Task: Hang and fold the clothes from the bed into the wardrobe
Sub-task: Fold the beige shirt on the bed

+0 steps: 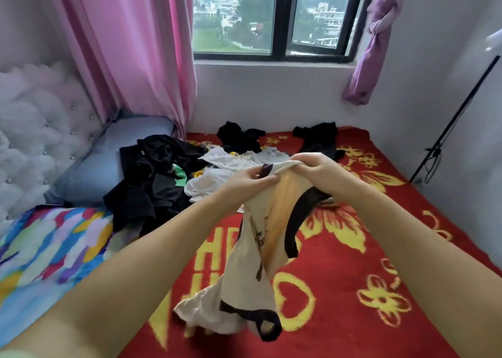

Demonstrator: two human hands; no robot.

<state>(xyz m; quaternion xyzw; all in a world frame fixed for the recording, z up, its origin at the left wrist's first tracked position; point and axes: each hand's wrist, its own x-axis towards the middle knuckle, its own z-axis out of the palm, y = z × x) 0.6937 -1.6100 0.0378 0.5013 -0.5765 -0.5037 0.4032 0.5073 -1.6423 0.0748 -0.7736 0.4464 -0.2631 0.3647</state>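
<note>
Cream top (252,262) hangs over the near bed (353,276); left hand (248,179) and right hand (312,167) pinch its upper edge, seemingly to straighten it for folding.

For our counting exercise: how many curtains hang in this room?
2. A pink curtain hangs left of the window, reaching down to the bed. A purple curtain, tied in a knot, hangs right of the window.

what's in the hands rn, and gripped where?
Both hold the cream top with black trim by its upper edge: left hand pinches beside the black trim, right hand grips bunched fabric.
</note>
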